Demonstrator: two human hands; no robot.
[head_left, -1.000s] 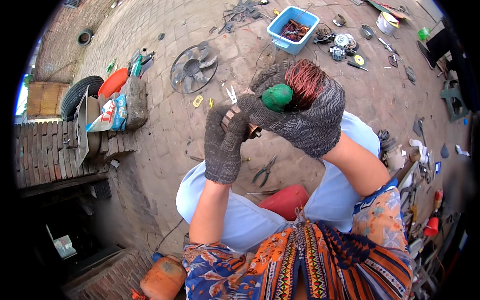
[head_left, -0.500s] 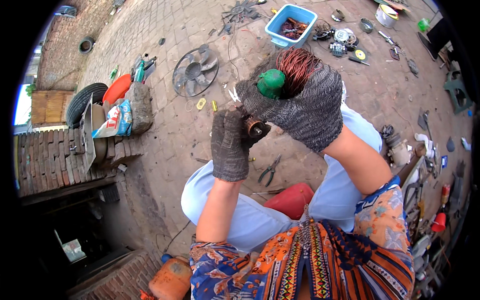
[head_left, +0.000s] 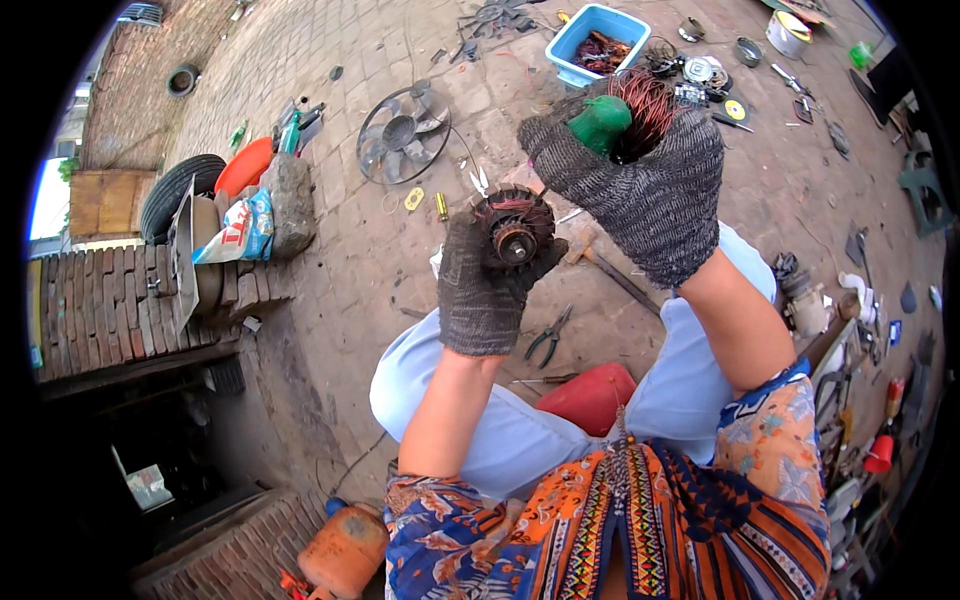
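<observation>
Fingers [head_left: 548, 150] of the right gloved hand [head_left: 655, 195] were curled round a bundle of reddish wire [head_left: 648, 100] and a blunt-ended green object [head_left: 602, 124], while those of the left gloved hand [head_left: 480, 295] were closed about a rotor [head_left: 515, 228]. It had copper-coloured windings, and its shaft end faced up toward the camera. It was held above the paved ground [head_left: 335, 330], to the left of the wire and nearer the person's body, its top edge near the right fingers; whether they touched could not be told.

Beyond the left side of the ground stood a brick wall [head_left: 110, 310]. Light-blue trousers [head_left: 470, 405] covered the person's spread legs. Farther out to the left stood a dark tyre [head_left: 178, 200], beside a red-orange dish [head_left: 243, 168]. A ringed fan [head_left: 400, 130] lay flat beyond the left hand, and a blue basin [head_left: 575, 74] with dark reddish scraps inside stood behind the wire. Between the knees was a red rounded thing [head_left: 588, 398]. A hammer [head_left: 620, 278] lay below the right hand, dark-handled pliers [head_left: 548, 338] below the rotor, and a small yellow cylinder [head_left: 441, 206] just beyond the left hand.
</observation>
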